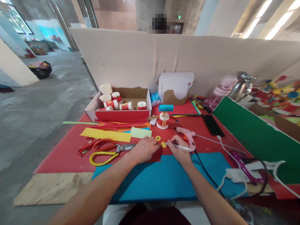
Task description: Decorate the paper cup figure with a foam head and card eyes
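Observation:
My right hand [178,149] is closed around a pen [184,147] with a pale, clear barrel, its tip at a small yellow paper circle [163,144]. From the other side, my left hand [145,149] pins that circle to the table with its fingertips. Just beyond lies a second yellow circle [158,138] with a dark centre. Behind it stands a red-and-white paper cup [162,121], upside down, with a blue paper roll [166,108] on top and a coiled strip at its side. Scissors [119,148] with red and yellow handles lie beside my left hand.
A pink glue gun [187,134] rests right of the cup, its cord running forward. Paper strips [105,134] lie left. An open box [123,116] holds several paper cups. A phone [212,125], a power strip [237,175] and a green-sided box [248,140] occupy the right.

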Demonstrator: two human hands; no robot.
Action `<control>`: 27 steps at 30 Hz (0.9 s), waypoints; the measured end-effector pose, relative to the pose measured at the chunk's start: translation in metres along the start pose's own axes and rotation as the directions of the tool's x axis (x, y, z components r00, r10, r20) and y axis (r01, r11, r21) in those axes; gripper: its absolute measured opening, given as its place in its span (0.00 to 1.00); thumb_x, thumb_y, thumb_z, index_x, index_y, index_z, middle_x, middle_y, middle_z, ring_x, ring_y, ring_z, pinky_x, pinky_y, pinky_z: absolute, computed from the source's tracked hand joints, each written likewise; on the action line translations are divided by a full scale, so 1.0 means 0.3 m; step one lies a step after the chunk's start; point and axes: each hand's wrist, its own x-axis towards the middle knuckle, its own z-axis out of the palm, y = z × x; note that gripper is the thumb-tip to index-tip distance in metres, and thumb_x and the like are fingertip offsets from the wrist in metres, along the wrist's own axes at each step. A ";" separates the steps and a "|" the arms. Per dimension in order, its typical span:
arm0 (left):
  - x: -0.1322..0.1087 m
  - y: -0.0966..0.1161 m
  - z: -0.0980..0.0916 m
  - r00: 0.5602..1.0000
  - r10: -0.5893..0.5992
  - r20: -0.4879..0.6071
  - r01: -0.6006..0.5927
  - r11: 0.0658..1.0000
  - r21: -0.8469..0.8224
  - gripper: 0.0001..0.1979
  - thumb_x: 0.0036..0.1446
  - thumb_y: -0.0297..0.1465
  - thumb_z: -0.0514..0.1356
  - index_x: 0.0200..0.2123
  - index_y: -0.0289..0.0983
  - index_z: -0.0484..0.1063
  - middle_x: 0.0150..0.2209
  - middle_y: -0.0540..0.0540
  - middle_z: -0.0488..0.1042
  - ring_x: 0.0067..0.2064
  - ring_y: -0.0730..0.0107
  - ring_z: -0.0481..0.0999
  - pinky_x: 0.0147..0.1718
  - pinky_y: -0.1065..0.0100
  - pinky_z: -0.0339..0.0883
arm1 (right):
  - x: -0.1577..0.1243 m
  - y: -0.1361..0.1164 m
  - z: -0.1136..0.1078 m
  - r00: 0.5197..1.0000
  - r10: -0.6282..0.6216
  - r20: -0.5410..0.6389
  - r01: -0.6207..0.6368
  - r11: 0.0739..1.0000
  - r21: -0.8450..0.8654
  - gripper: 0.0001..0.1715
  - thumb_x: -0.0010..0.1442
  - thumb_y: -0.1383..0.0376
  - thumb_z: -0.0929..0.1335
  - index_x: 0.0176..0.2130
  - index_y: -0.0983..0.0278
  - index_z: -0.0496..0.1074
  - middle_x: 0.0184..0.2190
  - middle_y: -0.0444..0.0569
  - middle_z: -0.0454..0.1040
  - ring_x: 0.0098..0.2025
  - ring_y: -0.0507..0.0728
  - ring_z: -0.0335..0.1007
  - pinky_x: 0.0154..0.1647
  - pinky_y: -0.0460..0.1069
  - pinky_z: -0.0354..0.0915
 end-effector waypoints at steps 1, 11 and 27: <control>0.001 -0.001 0.001 1.000 0.000 0.002 0.000 1.000 -0.003 0.14 0.58 0.25 0.52 0.47 0.37 0.69 0.36 0.42 0.71 0.41 0.61 0.69 0.39 0.62 0.61 | 0.000 0.005 0.004 1.000 -0.011 -0.004 0.011 1.000 -0.016 0.15 0.52 0.57 0.66 0.21 0.60 0.59 0.16 0.41 0.63 0.20 0.51 0.58 0.21 0.47 0.56; 0.000 -0.001 -0.001 1.000 -0.012 0.009 0.013 1.000 -0.027 0.15 0.58 0.25 0.51 0.48 0.37 0.70 0.36 0.42 0.70 0.43 0.61 0.68 0.41 0.60 0.60 | 0.004 0.027 0.008 1.000 -0.004 0.030 0.004 1.000 -0.013 0.15 0.51 0.57 0.65 0.20 0.60 0.58 0.16 0.40 0.61 0.20 0.51 0.58 0.21 0.47 0.55; 0.001 -0.004 0.006 1.000 -0.010 0.005 0.010 1.000 -0.021 0.15 0.59 0.25 0.50 0.48 0.37 0.70 0.36 0.41 0.70 0.42 0.61 0.68 0.40 0.61 0.60 | 0.006 0.025 0.005 0.999 -0.026 0.040 0.028 0.999 -0.043 0.15 0.51 0.57 0.65 0.20 0.60 0.59 0.16 0.41 0.62 0.20 0.51 0.58 0.21 0.46 0.54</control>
